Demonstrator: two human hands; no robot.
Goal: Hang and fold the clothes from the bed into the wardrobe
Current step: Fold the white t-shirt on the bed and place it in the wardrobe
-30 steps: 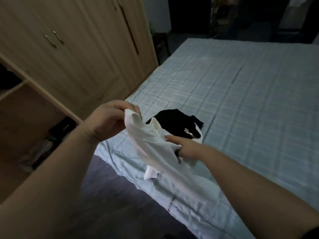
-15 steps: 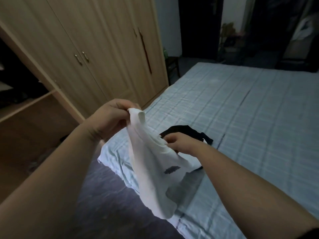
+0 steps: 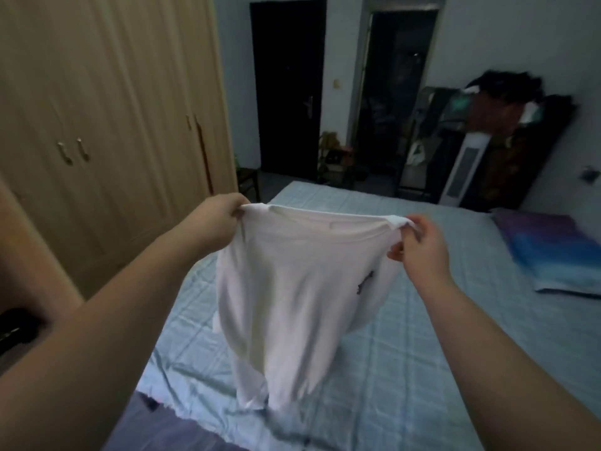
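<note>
Bed (image 3: 455, 336), covered in a pale blue checked sheet, fills the lower and right part of the view. Wardrobe (image 3: 107, 118), light wood with closed double doors and small metal handles, stands along the left side just beside the bed; an open compartment edge shows at far left. Two dark doorways (image 3: 287, 86) lie in the far wall beyond the foot of the bed. A heap of dark clothing (image 3: 507, 125) hangs or is piled against the right wall, with a white upright appliance (image 3: 463, 167) in front of it. A blue and purple folded cloth (image 3: 553, 252) lies on the bed near its right edge. White T-shirt (image 3: 292, 294) is held up in the air above the bed, spread flat between the two hands, collar uppermost and hem hanging down near the sheet; whether the hem touches cannot be told. A small dark print marks its right side. Left hand (image 3: 218, 219) is closed, fingers pinching the left shoulder of the shirt. Right hand (image 3: 419, 242) is closed likewise on the right shoulder. Both forearms are bare.
</note>
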